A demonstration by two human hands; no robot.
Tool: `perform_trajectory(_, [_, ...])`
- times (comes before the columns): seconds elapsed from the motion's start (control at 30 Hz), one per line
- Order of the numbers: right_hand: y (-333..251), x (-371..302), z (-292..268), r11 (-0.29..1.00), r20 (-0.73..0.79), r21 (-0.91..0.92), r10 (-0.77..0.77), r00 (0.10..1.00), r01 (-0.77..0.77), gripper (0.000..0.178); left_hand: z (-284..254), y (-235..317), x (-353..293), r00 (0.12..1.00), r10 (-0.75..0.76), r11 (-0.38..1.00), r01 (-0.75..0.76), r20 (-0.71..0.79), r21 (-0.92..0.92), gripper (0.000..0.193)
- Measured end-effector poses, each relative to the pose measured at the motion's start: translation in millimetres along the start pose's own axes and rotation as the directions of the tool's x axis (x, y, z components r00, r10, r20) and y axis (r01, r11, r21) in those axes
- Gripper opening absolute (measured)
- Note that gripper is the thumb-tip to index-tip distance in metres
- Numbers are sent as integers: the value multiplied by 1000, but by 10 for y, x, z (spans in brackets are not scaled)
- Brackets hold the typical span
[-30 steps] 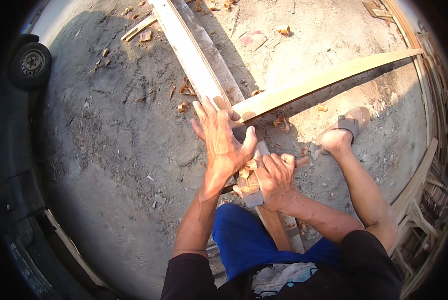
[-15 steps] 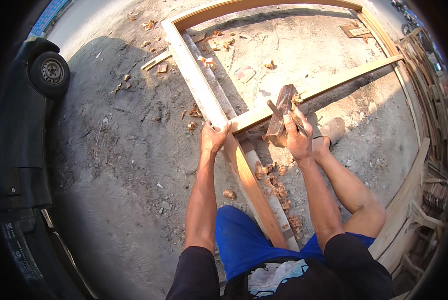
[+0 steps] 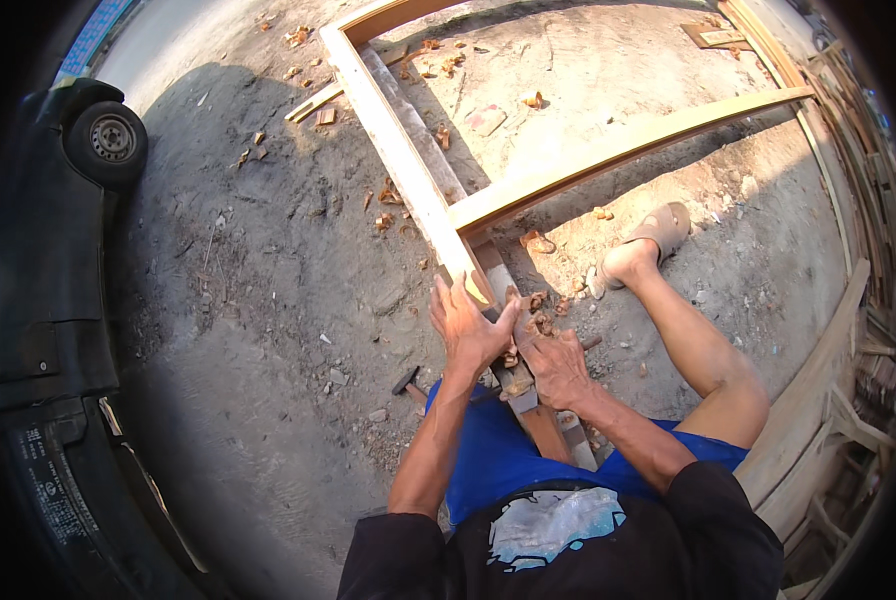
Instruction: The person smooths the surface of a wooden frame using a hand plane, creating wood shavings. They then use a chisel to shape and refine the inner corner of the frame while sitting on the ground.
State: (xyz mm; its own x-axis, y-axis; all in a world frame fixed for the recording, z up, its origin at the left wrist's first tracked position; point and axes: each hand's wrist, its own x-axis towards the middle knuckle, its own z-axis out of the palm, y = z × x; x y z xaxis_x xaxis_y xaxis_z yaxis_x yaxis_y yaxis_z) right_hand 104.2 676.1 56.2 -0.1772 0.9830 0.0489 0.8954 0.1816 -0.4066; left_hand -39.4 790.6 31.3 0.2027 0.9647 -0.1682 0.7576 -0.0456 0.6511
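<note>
The wooden hand plane [image 3: 514,378] sits on the near part of a door or window frame's side rail [image 3: 396,160], just in front of my lap. My right hand [image 3: 560,370] is closed around the plane from the right, and the end of its cross handle [image 3: 593,342] sticks out past my fingers. My left hand [image 3: 471,328] lies at the rail's left side by the front of the plane, fingers spread and pointing forward. Whether its palm touches the plane is hidden. Curled shavings [image 3: 540,312] gather between and beyond my hands.
A crossbar [image 3: 628,148] joins the side rail beyond my hands. A hammer [image 3: 405,382] lies on the ground beside my left leg. My sandalled right foot [image 3: 658,232] rests right of the frame. A dark vehicle [image 3: 43,290] stands at left; stacked timber [image 3: 808,430] is at right.
My right hand has brought the plane from above the crossbar back onto the near rail. My left hand has slid nearer along the rail from the joint. The hammer now shows.
</note>
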Motion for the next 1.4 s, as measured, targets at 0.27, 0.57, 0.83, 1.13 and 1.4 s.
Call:
perform_trajectory(0.27, [325, 1360, 94, 979, 23, 118, 163, 986, -165, 41, -204, 40, 1465, 975, 201, 964, -178, -98, 199, 52])
perform_trajectory(0.57, [549, 1058, -1345, 679, -240, 719, 441, 865, -146, 82, -921, -102, 963, 872, 37, 968, -152, -489, -199, 57])
perform_trajectory(0.83, [956, -1046, -1776, -184, -169, 923, 592, 788, 337, 56, 888, 183, -1792, 908, -401, 914, 406, 123, -14, 108])
perform_trajectory(1.13, [872, -1486, -1604, -91, -225, 919, 676, 701, 383, 55, 811, 131, -1794, 876, -402, 915, 381, 266, 132, 106])
perform_trajectory(1.4, [322, -1150, -1575, -210, -170, 913, 584, 793, 350, 41, 1169, -166, -2175, 831, -420, 907, 389, 364, 160, 107])
